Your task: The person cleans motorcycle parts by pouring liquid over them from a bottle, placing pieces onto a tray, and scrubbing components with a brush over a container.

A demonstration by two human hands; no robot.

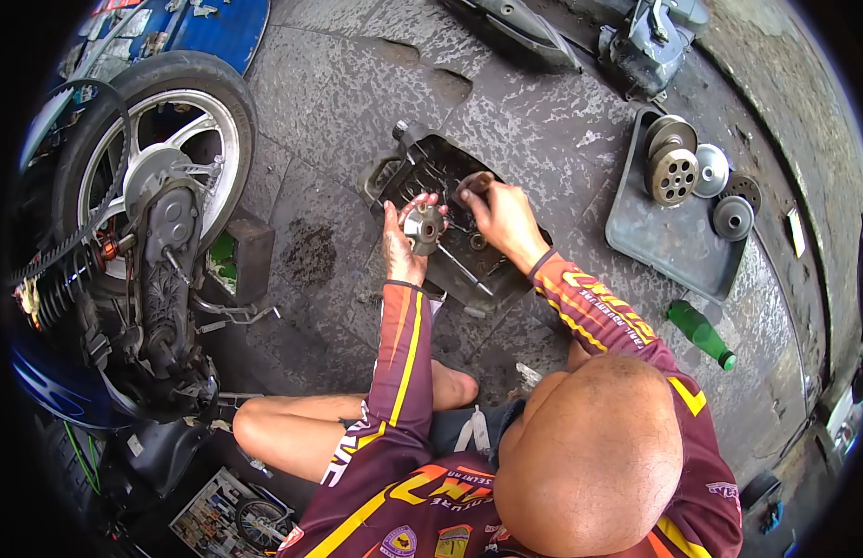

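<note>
A round metal part with a hole in its centre [423, 226] rests in my left hand [402, 244], whose fingers curl around it from behind. To its right, my right hand [498, 214] is closed on a small brown part [476, 184]. Both hands are above a dark, dirty tray [450, 285] that holds screws, small rings and tools. A thin metal rod [465, 271] slants across the tray, just below the round part. The two hands are apart from each other.
At the left stands a wheel [236, 121] with an exposed engine case [173, 223]. A grey tray [627, 223] with several round metal parts [673, 175] lies at the right, above a green bottle [699, 333]. An engine part [650, 46] sits at the top right.
</note>
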